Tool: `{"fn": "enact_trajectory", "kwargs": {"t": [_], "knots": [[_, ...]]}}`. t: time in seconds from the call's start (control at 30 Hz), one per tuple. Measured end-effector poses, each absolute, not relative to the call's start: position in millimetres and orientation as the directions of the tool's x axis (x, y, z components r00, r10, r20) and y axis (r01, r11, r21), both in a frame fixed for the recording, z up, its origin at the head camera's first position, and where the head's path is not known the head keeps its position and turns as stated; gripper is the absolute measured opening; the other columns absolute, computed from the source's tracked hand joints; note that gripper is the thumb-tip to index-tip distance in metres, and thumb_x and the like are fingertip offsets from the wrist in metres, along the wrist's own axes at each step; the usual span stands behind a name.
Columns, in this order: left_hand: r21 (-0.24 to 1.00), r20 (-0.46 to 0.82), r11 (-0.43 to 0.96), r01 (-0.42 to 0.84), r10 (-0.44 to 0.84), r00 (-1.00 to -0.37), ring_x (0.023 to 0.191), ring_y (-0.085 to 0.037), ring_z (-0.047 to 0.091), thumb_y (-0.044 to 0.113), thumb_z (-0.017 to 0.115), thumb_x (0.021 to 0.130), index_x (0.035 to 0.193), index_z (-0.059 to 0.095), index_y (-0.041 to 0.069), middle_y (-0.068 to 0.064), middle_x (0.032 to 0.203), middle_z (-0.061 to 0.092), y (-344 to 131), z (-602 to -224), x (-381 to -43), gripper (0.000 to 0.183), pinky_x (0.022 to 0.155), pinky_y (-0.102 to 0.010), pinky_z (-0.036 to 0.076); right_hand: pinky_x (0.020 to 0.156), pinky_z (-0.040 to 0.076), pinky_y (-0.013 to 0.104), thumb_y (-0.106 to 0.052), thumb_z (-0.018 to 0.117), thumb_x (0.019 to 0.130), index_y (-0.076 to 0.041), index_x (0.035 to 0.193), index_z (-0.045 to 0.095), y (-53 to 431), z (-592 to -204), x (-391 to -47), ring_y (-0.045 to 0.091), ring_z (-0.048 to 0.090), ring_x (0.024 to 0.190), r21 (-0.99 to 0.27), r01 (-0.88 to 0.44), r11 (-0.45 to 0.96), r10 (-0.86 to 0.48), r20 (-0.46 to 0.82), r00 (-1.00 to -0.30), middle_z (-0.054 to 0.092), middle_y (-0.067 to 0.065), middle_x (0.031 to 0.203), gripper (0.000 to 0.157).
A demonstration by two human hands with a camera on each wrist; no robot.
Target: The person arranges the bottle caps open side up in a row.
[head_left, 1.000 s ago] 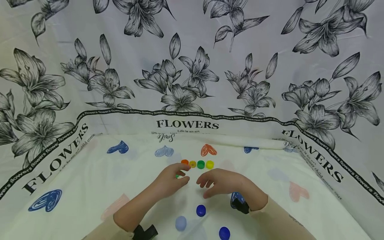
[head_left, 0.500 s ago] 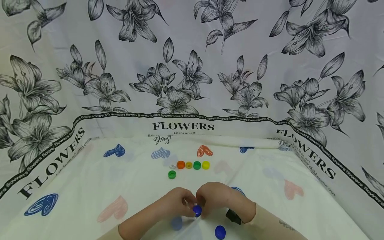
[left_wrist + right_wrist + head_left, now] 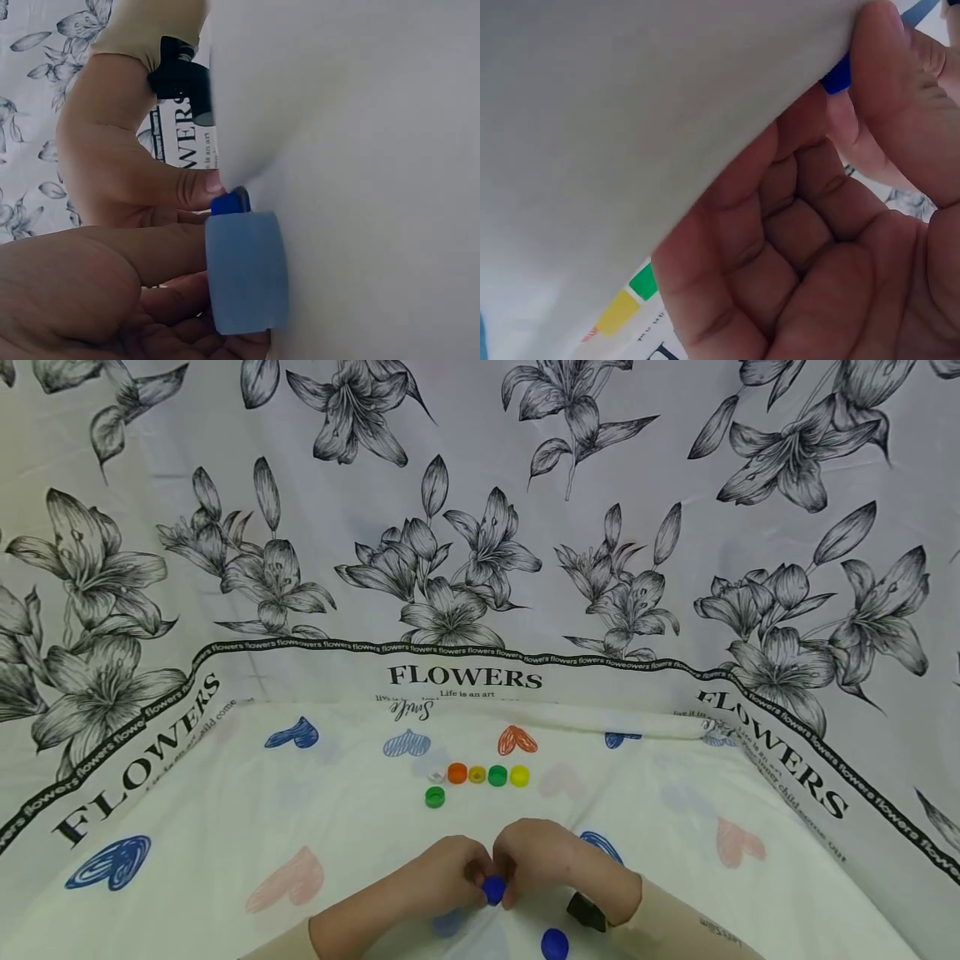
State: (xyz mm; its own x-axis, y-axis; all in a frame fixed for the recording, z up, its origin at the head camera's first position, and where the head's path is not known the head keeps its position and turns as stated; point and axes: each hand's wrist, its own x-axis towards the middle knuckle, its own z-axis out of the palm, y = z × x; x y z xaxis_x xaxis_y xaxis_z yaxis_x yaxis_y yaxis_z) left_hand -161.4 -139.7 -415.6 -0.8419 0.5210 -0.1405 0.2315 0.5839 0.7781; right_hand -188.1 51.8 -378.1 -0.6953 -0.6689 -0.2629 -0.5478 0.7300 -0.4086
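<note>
A dark blue bottle cap [image 3: 493, 889] sits between my two hands, low in the middle of the head view. My left hand [image 3: 450, 875] pinches its left side, and my right hand [image 3: 536, 862] pinches its right side with curled fingers. The right wrist view shows this cap [image 3: 838, 78] at the right thumb and forefinger. In the left wrist view a light blue cap [image 3: 247, 271] stands in front and hides the left fingertips. From the head view, that light blue cap [image 3: 448, 925] is partly covered by the left hand. A second dark blue cap [image 3: 555, 945] lies nearer me.
Farther off, a row holds a white cap [image 3: 437, 774], an orange cap [image 3: 457, 773], a small amber cap [image 3: 477, 774], a green cap [image 3: 497, 776] and a yellow cap [image 3: 519, 776]. Another green cap [image 3: 435, 797] lies before its left end. A flowered cloth [image 3: 450, 543] hangs behind.
Both hands came back from near the row toward me and closed on the dark blue cap. Over the last half second they have hardly moved; the light blue cap became more covered.
</note>
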Motion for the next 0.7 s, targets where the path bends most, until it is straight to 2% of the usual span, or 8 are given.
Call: {"fn": "enact_trajectory", "kwargs": {"t": [0.17,0.27,0.43,0.53,0.7], "knots": [[0.799,-0.151,0.560,0.218,0.538,-0.829,0.073,-0.011,0.060,0.007,0.078,0.085,0.097,0.078,0.012,0.006,0.080,0.067,-146.5,-417.7,-169.1,0.013,0.068,-0.026,0.050,0.070,0.048,0.025,-0.016,0.091,0.078,-0.015,0.086,0.076,54.2,-377.3,-192.5,0.005,0.056,0.069,-0.496,-0.509,0.704,-0.678,-0.253,-0.691,0.064,-0.013,0.074,0.017],[0.818,-0.143,0.540,0.195,0.522,-0.841,0.072,-0.015,0.060,0.003,0.077,0.087,0.100,0.078,0.007,0.003,0.082,0.067,-146.7,-410.8,-168.3,0.014,0.066,-0.029,0.051,0.068,0.048,0.025,-0.013,0.090,0.078,-0.014,0.086,0.076,56.3,-377.5,-196.1,0.007,0.056,0.069,-0.558,-0.472,0.683,-0.673,-0.230,-0.702,0.064,-0.011,0.074,0.016],[0.837,-0.150,0.533,0.126,0.444,-0.884,0.071,-0.018,0.061,0.005,0.072,0.092,0.105,0.077,0.006,0.000,0.083,0.067,-148.5,-401.6,-172.5,0.013,0.063,-0.030,0.053,0.065,0.048,0.027,-0.007,0.085,0.081,-0.012,0.089,0.080,58.4,-375.0,-203.6,0.011,0.057,0.068,-0.637,-0.413,0.651,-0.649,-0.186,-0.737,0.067,-0.008,0.074,0.011],[0.844,-0.110,0.520,0.133,0.410,-0.905,0.072,-0.018,0.062,0.010,0.072,0.094,0.108,0.078,0.006,0.001,0.086,0.069,-153.0,-400.2,-176.8,0.016,0.063,-0.031,0.054,0.069,0.050,0.030,-0.006,0.083,0.083,-0.011,0.094,0.081,56.2,-370.9,-208.8,0.014,0.059,0.072,-0.658,-0.394,0.642,-0.631,-0.162,-0.759,0.069,-0.007,0.076,0.012],[0.852,-0.020,0.497,0.165,0.346,-0.938,0.074,-0.017,0.062,0.015,0.074,0.094,0.108,0.077,0.004,0.001,0.089,0.070,-162.2,-400.1,-182.8,0.018,0.067,-0.031,0.054,0.074,0.052,0.035,-0.008,0.085,0.084,-0.011,0.094,0.073,47.0,-360.9,-221.7,0.017,0.061,0.077,-0.691,-0.324,0.646,-0.590,-0.184,-0.786,0.069,-0.003,0.078,0.015]]}}
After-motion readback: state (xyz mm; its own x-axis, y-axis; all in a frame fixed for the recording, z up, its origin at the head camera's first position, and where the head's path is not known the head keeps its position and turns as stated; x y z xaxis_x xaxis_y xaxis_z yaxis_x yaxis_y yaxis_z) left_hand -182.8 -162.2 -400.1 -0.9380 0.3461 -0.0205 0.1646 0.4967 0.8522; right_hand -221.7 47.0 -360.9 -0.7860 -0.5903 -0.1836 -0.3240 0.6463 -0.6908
